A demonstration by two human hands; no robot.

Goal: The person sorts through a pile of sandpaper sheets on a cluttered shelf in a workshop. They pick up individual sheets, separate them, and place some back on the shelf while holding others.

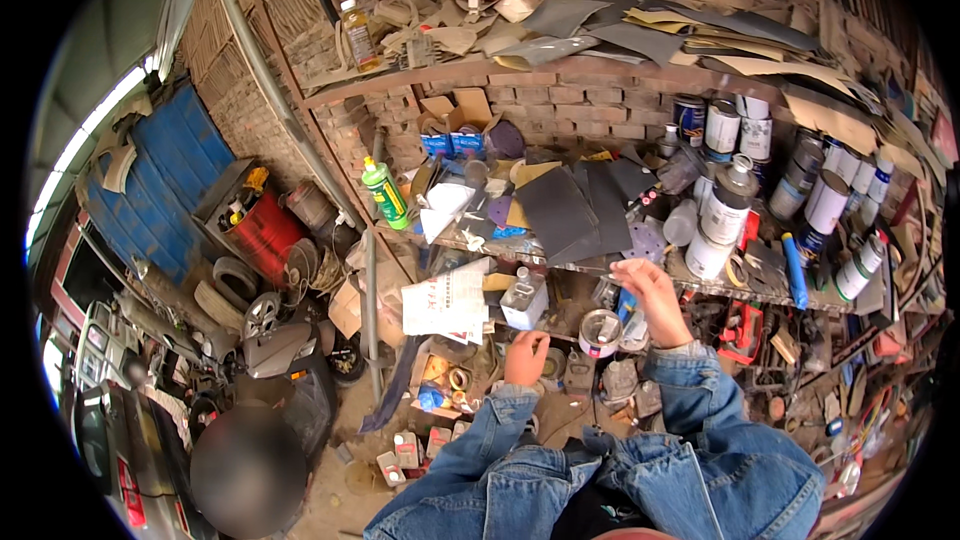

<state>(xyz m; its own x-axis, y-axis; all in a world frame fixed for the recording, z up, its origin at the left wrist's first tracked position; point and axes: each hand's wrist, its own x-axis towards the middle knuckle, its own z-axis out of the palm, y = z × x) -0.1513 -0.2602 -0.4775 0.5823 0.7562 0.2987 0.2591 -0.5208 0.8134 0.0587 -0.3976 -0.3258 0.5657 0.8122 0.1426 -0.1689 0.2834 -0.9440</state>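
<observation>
Left hand (527, 358): fingers are curled loosely; whether something is grasped cannot be told.
Right hand (648, 292): it is raised before the shelf edge (705, 286), thumb and forefinger brought together; whether something small is pinched cannot be told.
White rectangular metal can (524, 308): it is placed just beyond the left hand.
Round open pale tin (600, 333): it is seen between the hands.
Crowded shelf: it is covered by dark grey flat sheets (552, 215); to their right, space is blocked by white cylindrical cans (727, 215).
</observation>
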